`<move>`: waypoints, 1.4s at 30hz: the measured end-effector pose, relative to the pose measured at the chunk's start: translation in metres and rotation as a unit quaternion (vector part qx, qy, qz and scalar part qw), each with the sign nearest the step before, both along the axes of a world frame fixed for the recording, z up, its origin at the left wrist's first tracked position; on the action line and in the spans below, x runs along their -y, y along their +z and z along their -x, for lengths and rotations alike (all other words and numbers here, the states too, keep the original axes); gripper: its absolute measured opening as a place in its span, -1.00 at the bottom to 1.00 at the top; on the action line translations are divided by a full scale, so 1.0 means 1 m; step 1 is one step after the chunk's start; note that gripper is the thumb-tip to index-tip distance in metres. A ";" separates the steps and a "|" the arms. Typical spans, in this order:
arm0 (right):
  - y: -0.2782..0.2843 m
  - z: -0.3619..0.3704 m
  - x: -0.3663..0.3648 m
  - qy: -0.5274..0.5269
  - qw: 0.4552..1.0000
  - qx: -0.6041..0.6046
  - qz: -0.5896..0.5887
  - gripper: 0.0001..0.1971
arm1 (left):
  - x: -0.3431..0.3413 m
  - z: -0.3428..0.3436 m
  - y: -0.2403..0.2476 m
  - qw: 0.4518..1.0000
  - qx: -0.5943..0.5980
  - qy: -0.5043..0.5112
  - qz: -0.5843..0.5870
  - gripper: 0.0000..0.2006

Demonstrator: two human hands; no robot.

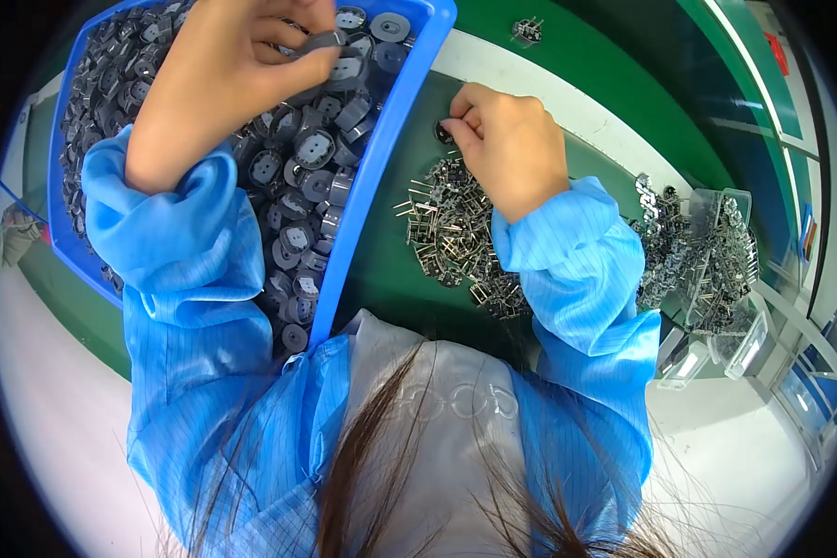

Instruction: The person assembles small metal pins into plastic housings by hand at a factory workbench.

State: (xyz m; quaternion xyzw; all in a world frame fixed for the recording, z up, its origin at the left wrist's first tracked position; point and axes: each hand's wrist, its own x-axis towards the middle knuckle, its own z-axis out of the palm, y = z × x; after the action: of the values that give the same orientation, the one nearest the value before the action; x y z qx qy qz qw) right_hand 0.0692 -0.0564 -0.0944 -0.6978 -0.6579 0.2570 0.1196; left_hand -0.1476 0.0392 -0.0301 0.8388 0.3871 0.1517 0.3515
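My left hand (242, 70) is over the blue bin (367, 195), its fingers closed on a grey round plastic housing (322, 41). Loose grey round plastic housings (314, 147) fill the bin, several with pale slotted faces. To the right of the bin, my right hand (516, 149) pinches a small dark round part (444, 132) between thumb and forefinger; most of its shape is hidden. Just below that hand lies a heap of small black parts with metal pins (456, 228) on the green work surface (377, 279).
At the right, a clear plastic box (735, 209) holds more pinned parts, with others heaped beside it. A single pinned part (527, 33) sits beyond the white ledge (567, 102) at the back. White frame bars (800, 325) stand at the far right.
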 end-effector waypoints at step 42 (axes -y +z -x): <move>0.057 -0.014 0.017 0.018 0.935 -0.240 -0.260 -0.85 | 0.042 -0.050 -0.020 0.933 0.240 -0.011 0.270 -0.68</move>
State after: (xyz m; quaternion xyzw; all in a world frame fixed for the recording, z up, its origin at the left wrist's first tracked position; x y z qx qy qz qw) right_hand 0.0830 -0.0731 -0.0379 -0.5484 -0.6657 0.2388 0.4462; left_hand -0.0972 -0.0033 -0.0501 0.6553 0.3087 0.2345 0.6483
